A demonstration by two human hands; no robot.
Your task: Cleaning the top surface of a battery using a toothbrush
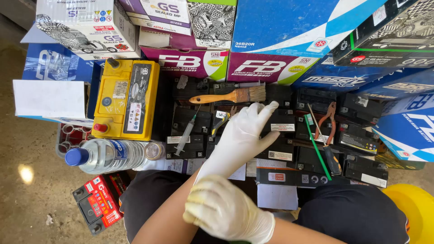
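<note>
Both hands wear white rubber gloves. My left hand [244, 135] reaches forward, fingers spread and holding nothing, over several small black batteries [280, 135] lying in rows. My right hand [226, 210] is closed around the left wrist at the cuff of the left glove [212, 168]. Just beyond the left fingertips, a paintbrush [226, 96] with a wooden handle lies across the batteries. A syringe [186, 133] lies to the left of the left hand.
A yellow car battery [126, 99] stands at the left, with a clear water bottle [108, 155] and a small red battery [97, 205] nearer me. Orange-handled pliers [327, 118], a green toothbrush [316, 144] and a screwdriver [332, 158] lie at the right. Stacked cardboard boxes [271, 31] fill the back.
</note>
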